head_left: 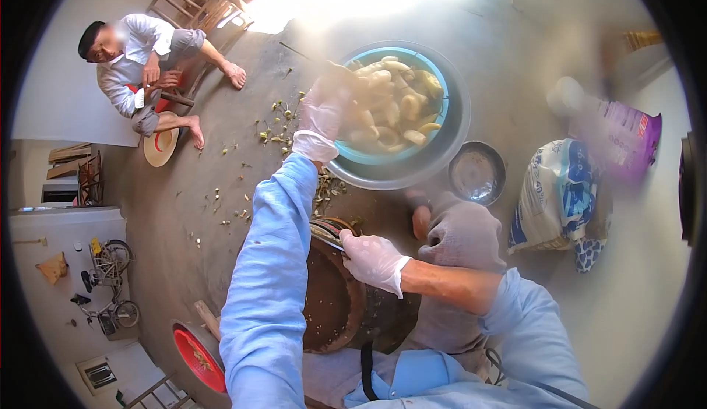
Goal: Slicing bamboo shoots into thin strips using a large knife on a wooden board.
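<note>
My left hand (326, 108), in a thin translucent glove, reaches to the left side of a light blue basin (444, 100). Haze blurs its fingertips, so I cannot tell whether they grip anything. Pale yellow vegetables (411, 105), apparently peppers, fill that basin, which sits inside a wider grey basin (461, 127). Gloved too, my right hand (373, 260) is closed around what looks like a knife (330, 240); its thin metal blade points left, over the rim of a round brown tub (359, 304). Small pale bits lie in the tub.
Cut stems (281, 119) litter the floor left of the basins. A metal pan (477, 172), a printed plastic sack (552, 193) and a purple container (624, 138) stand to the right. At upper left sits a person (138, 66). A red colander (199, 356) is at lower left.
</note>
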